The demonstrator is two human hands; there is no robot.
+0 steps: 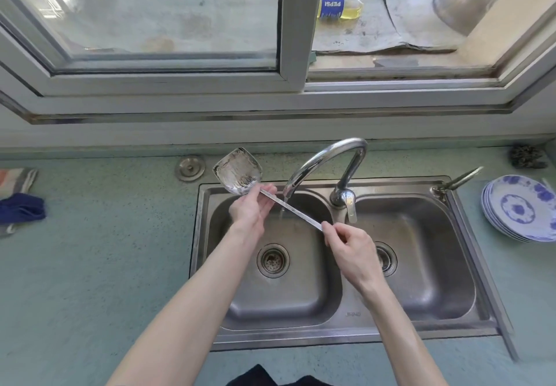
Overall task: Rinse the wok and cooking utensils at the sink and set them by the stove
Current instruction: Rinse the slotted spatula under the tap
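Kitchen counter under a window, double sink [469, 268] set in it. Spatula [239, 172] held across the left basin, blade up at far left, handle running under the tap [328, 157]; thin stream falls on the handle. Left hand [251, 209] cups the handle near the blade, fingers loosely bent. Right hand [350, 248] pinches the handle's near end. Step in hand: rinsing the spatula. Next, probably: turn the blade under the stream, then carry it stoveward. Wok, stove not in view. Plates [520, 208] stacked at right.
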